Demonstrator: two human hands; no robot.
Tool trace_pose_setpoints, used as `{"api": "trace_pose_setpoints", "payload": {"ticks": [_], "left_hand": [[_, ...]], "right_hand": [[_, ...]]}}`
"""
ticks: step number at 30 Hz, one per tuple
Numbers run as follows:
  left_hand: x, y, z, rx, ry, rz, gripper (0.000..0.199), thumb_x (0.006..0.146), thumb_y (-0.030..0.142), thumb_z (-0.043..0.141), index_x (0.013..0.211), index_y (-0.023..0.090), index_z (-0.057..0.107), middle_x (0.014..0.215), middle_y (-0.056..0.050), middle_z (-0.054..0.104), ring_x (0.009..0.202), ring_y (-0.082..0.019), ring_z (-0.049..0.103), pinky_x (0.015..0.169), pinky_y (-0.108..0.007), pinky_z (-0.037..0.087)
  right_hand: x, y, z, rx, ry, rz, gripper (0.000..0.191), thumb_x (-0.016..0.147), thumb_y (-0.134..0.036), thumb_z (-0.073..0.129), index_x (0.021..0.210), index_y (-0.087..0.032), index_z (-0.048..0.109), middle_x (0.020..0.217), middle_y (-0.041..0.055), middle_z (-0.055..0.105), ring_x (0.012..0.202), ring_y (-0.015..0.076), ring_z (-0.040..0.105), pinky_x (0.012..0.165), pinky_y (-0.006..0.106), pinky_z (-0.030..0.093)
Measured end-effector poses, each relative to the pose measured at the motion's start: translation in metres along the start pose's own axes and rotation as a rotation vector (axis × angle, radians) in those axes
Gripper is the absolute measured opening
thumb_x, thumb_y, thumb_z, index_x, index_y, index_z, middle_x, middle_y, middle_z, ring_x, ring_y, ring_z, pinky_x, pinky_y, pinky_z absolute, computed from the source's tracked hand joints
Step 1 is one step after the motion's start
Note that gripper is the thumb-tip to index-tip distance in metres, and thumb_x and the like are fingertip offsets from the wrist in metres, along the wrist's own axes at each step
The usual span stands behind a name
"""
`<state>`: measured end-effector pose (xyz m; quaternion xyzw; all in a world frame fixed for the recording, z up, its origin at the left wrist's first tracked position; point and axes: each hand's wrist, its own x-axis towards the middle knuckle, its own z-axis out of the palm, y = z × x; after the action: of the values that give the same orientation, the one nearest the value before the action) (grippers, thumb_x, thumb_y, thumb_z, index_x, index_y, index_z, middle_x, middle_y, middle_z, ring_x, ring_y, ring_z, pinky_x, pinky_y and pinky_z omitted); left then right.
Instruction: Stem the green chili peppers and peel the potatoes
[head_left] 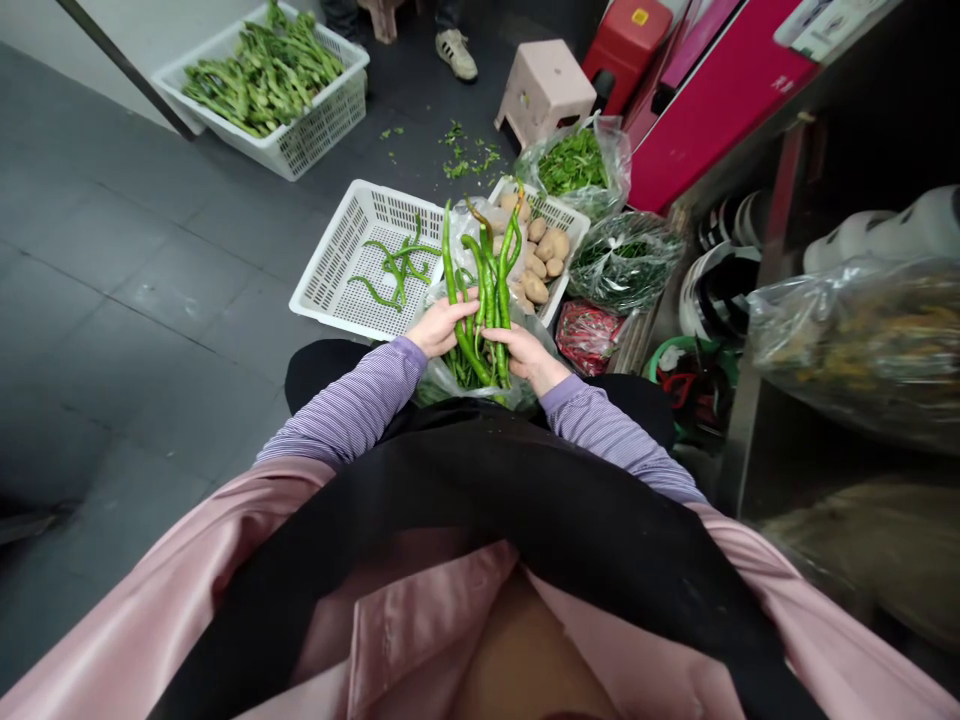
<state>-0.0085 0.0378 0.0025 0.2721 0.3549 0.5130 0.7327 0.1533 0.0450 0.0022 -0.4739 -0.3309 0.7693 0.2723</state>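
Observation:
Long green chili peppers [487,285] stand in a loose bunch between my two hands, tips pointing away from me. My left hand [444,325] is closed round peppers on the bunch's left side. On the other side my right hand [525,352] grips the lower part of the bunch, thumb across it. Below them a clear plastic bag [439,385] in front of my lap holds more green peppers. Just left of the bag is a white slotted basket [330,270] with several green peppers lying on its bottom.
Potatoes [551,245] fill a second white basket [576,225]. Bags of leafy greens [574,165] and red chilies [589,335] lie right of it. A heaped vegetable crate [322,125], a pink stool [551,80] and another person's shoe [456,55] are farther off. Shelving [757,400] stands at right.

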Motion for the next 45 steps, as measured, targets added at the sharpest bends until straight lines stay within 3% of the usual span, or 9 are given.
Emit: {"api": "trace_pose_setpoints", "payload": {"ticks": [3,8,16,22,28,34,37,42,45], "left_hand": [[-0.003,-0.009,0.009,0.038,0.070,0.082,0.034,0.073,0.025,0.084,0.101,0.013,0.069,0.093,-0.008,0.075,0.104,-0.028,0.072,0.101,-0.044,0.056],[-0.006,-0.021,0.016,0.088,0.142,0.055,0.033,0.077,0.032,0.083,0.102,0.016,0.069,0.091,-0.007,0.074,0.091,-0.027,0.073,0.083,-0.042,0.061],[0.003,-0.013,-0.007,0.008,0.215,-0.139,0.032,0.082,0.032,0.082,0.107,0.016,0.070,0.104,-0.011,0.072,0.095,-0.022,0.070,0.084,-0.039,0.062],[0.006,-0.012,-0.010,-0.015,0.224,-0.152,0.021,0.086,0.031,0.077,0.086,0.013,0.066,0.078,-0.007,0.070,0.074,-0.020,0.069,0.084,-0.042,0.061],[0.002,-0.024,-0.004,-0.033,0.027,-0.124,0.032,0.072,0.019,0.085,0.095,0.013,0.065,0.083,-0.006,0.072,0.082,-0.021,0.072,0.092,-0.040,0.057],[0.000,-0.032,0.000,0.048,0.138,-0.027,0.061,0.061,0.016,0.092,0.114,0.015,0.062,0.093,-0.006,0.074,0.090,-0.022,0.071,0.094,-0.041,0.055],[0.000,-0.029,0.002,0.094,0.143,-0.021,0.057,0.058,0.018,0.093,0.106,0.014,0.061,0.089,-0.005,0.072,0.085,-0.021,0.070,0.090,-0.040,0.055],[0.001,-0.028,0.005,0.173,0.263,0.016,0.045,0.057,0.016,0.091,0.089,0.016,0.059,0.079,-0.001,0.067,0.074,-0.017,0.065,0.081,-0.036,0.056],[0.001,-0.027,0.005,0.203,0.314,0.050,0.040,0.060,0.015,0.087,0.086,0.017,0.058,0.077,0.000,0.065,0.073,-0.017,0.063,0.081,-0.036,0.056]], "right_hand": [[0.000,0.002,0.005,0.029,0.027,-0.027,0.037,0.062,-0.019,0.082,0.095,-0.019,0.064,0.069,-0.0047,0.069,0.060,0.0128,0.062,0.062,0.026,0.054],[0.004,0.012,0.012,-0.017,0.160,-0.085,0.039,0.066,-0.028,0.085,0.099,-0.021,0.064,0.067,-0.0062,0.066,0.052,0.0110,0.057,0.051,0.025,0.047],[0.001,0.015,-0.001,-0.014,0.231,-0.077,0.023,0.068,-0.016,0.077,0.088,-0.018,0.065,0.073,-0.0024,0.072,0.064,0.0120,0.065,0.064,0.024,0.054],[-0.010,0.011,-0.012,-0.029,-0.052,0.230,0.012,0.073,-0.012,0.069,0.085,-0.013,0.067,0.062,-0.0003,0.066,0.052,0.0108,0.058,0.048,0.021,0.046],[-0.002,0.007,-0.017,-0.085,-0.233,0.455,0.013,0.077,-0.021,0.069,0.073,-0.016,0.058,0.053,-0.0011,0.057,0.044,0.0110,0.050,0.042,0.022,0.042],[0.006,0.017,-0.005,-0.354,-0.124,0.241,0.024,0.072,-0.030,0.081,0.076,-0.020,0.059,0.055,0.0015,0.065,0.048,0.0183,0.060,0.038,0.027,0.048],[0.011,0.020,-0.003,-0.340,-0.192,0.219,0.029,0.065,-0.032,0.086,0.075,-0.020,0.062,0.057,0.0009,0.068,0.050,0.0192,0.064,0.040,0.029,0.052],[0.017,0.014,-0.001,-0.566,-0.155,0.145,0.024,0.069,-0.034,0.081,0.066,-0.021,0.062,0.050,0.0005,0.062,0.044,0.0165,0.057,0.035,0.024,0.039],[0.010,-0.001,-0.006,-0.801,-0.052,-0.006,0.025,0.064,-0.031,0.087,0.073,-0.020,0.066,0.062,0.0023,0.065,0.060,0.0197,0.062,0.054,0.031,0.052]]}}
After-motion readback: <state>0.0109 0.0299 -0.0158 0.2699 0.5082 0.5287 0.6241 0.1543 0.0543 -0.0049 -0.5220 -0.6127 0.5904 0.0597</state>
